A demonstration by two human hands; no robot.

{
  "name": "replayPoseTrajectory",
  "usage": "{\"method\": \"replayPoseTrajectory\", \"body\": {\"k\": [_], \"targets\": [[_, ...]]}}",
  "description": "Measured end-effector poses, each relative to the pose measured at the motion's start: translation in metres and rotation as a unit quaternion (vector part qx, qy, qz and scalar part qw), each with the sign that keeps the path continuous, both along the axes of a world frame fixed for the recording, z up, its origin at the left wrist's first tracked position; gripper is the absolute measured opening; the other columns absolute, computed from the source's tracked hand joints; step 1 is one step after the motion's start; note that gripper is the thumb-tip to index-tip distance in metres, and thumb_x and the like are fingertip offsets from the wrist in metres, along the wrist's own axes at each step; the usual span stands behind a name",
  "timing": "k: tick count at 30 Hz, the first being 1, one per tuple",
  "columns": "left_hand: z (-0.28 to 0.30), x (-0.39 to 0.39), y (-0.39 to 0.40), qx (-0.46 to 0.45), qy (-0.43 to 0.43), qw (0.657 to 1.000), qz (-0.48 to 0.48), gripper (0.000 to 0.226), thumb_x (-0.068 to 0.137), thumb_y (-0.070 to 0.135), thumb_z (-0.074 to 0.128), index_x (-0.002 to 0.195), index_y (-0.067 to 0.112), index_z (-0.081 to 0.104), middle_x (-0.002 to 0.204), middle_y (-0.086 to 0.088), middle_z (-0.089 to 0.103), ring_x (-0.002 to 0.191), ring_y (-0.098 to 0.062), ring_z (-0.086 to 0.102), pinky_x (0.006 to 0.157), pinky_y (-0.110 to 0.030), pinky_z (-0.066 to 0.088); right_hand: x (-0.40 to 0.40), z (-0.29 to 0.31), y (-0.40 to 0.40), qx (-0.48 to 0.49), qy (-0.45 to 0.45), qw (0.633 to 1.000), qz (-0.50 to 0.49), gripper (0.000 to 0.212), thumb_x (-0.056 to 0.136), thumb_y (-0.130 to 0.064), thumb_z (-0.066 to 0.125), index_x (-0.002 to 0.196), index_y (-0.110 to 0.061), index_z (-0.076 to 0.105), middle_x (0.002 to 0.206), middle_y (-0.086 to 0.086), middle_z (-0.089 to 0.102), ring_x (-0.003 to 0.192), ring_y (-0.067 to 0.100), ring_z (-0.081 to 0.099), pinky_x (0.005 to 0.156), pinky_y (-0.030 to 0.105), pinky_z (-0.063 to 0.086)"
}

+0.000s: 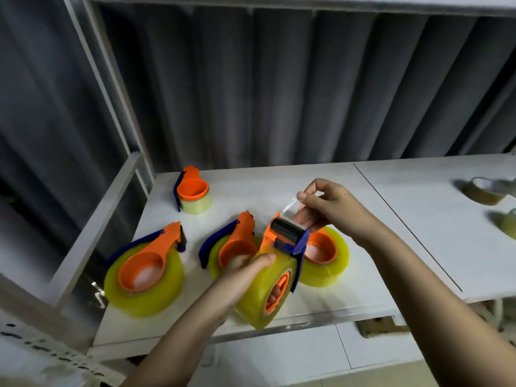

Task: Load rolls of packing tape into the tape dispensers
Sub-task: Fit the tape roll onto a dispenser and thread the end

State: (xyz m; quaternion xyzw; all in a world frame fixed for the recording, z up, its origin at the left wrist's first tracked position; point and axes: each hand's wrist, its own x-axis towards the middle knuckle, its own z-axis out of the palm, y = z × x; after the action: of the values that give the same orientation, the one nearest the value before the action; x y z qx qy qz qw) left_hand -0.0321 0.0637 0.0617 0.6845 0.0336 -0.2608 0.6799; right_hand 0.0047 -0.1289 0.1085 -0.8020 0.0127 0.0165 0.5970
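Hands [321, 205] amid loaded dispensers [145, 263] on table [391, 247]

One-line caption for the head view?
Left hand holds a loaded dispenser while right hand pulls its tape end.

Left hand [245, 270] is gripping a yellow tape roll [265, 291] loaded in an orange-and-blue dispenser [284, 241], holding it above the white table [321, 174]. Right hand [329, 205] is pinching the clear tape end [290, 209] at the dispenser's head. Three loaded dispensers are lying flat on the table: left [145, 266], middle [231, 241], right [324, 252]. A smaller one [192, 191] is sitting farther back. Two loose rolls [483, 191] are sitting at far right, blurred.
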Motion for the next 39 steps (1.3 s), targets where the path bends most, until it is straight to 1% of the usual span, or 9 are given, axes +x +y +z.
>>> {"method": "replayPoseTrajectory", "body": {"k": [10,14,17,19,21,24,29,33,39], "targets": [[-0.016,-0.005,-0.014,-0.014,-0.024,0.999,-0.028,0.018,0.096,0.016,0.052,0.086,0.007,0.064,0.057,-0.001,0.068,0.048,-0.008,0.064,0.05,-0.017,0.053,-0.002,-0.009,-0.002,-0.035,-0.045,0.998,0.016,0.017,0.096,-0.018,0.054,0.087,-0.007,0.046,0.061,0.004,0.07,0.051,0.016,0.064,0.051,0.024,0.053],[-0.025,0.004,-0.009,0.096,-0.091,0.99,-0.05,0.04,0.089,0.052,0.054,0.083,0.014,0.065,0.068,0.002,0.065,0.067,-0.012,0.064,0.068,-0.025,0.051,0.001,-0.005,-0.004,-0.073,-0.058,0.995,0.034,0.018,0.096,-0.018,0.054,0.091,-0.002,0.047,0.056,-0.002,0.068,0.051,0.011,0.064,0.051,0.022,0.053],[-0.016,0.006,0.001,0.406,-0.245,0.874,-0.105,0.064,0.081,0.077,0.033,0.083,0.019,0.059,0.073,0.002,0.059,0.069,-0.012,0.059,0.066,-0.03,0.045,0.004,-0.003,-0.006,-0.074,-0.041,0.995,0.053,0.018,0.097,-0.019,0.053,0.091,-0.003,0.047,0.059,-0.001,0.069,0.054,0.012,0.065,0.052,0.021,0.053],[0.003,0.01,-0.001,0.463,-0.376,0.802,-0.015,0.051,0.087,0.068,0.035,0.093,0.023,0.058,0.085,0.007,0.062,0.081,-0.01,0.059,0.069,-0.028,0.045,0.006,-0.002,-0.007,-0.065,-0.03,0.995,0.068,0.017,0.097,-0.02,0.053,0.09,-0.005,0.046,0.065,0.004,0.072,0.056,0.016,0.066,0.052,0.022,0.053],[0.017,0.026,-0.01,0.31,-0.398,0.863,0.03,0.03,0.09,0.053,0.049,0.097,0.025,0.059,0.096,0.012,0.061,0.092,-0.008,0.058,0.08,-0.028,0.047,0.009,-0.002,-0.008,-0.057,-0.024,0.995,0.079,0.017,0.097,-0.021,0.053,0.089,-0.007,0.046,0.071,0.01,0.073,0.057,0.02,0.067,0.052,0.023,0.053],[0.022,0.057,-0.033,0.124,-0.255,0.957,-0.055,0.017,0.084,0.042,0.063,0.089,0.026,0.06,0.092,0.006,0.065,0.095,-0.015,0.061,0.088,-0.032,0.046,0.01,-0.003,-0.007,-0.062,-0.026,0.994,0.082,0.018,0.097,-0.022,0.053,0.09,-0.006,0.048,0.07,0.009,0.073,0.059,0.02,0.068,0.053,0.026,0.054],[0.018,0.071,-0.04,0.055,-0.196,0.979,-0.035,0.012,0.09,0.024,0.06,0.082,0.014,0.06,0.082,-0.002,0.061,0.083,-0.016,0.056,0.077,-0.027,0.041,0.017,-0.006,-0.003,-0.052,-0.025,0.994,0.097,0.019,0.097,-0.023,0.054,0.091,-0.006,0.048,0.077,0.019,0.073,0.06,0.024,0.067,0.057,0.031,0.054],[0.023,0.076,-0.041,0.018,-0.15,0.988,-0.031,0.017,0.078,0.034,0.061,0.08,0.017,0.063,0.083,-0.005,0.063,0.084,-0.021,0.057,0.078,-0.034,0.041,0.024,-0.003,-0.007,-0.044,0.001,0.993,0.111,0.017,0.097,-0.023,0.053,0.09,-0.008,0.048,0.078,0.012,0.074,0.06,0.021,0.068,0.058,0.029,0.054],[0.02,0.079,-0.048,0.023,-0.164,0.986,-0.025,0.018,0.086,0.016,0.056,0.069,0.017,0.058,0.071,0.001,0.058,0.074,-0.016,0.053,0.072,-0.028,0.039,0.026,0.006,-0.019,-0.042,0.086,0.984,0.149,0.019,0.097,-0.028,0.052,0.094,-0.009,0.05,0.089,0.014,0.074,0.072,0.02,0.072,0.062,0.027,0.053]]}}
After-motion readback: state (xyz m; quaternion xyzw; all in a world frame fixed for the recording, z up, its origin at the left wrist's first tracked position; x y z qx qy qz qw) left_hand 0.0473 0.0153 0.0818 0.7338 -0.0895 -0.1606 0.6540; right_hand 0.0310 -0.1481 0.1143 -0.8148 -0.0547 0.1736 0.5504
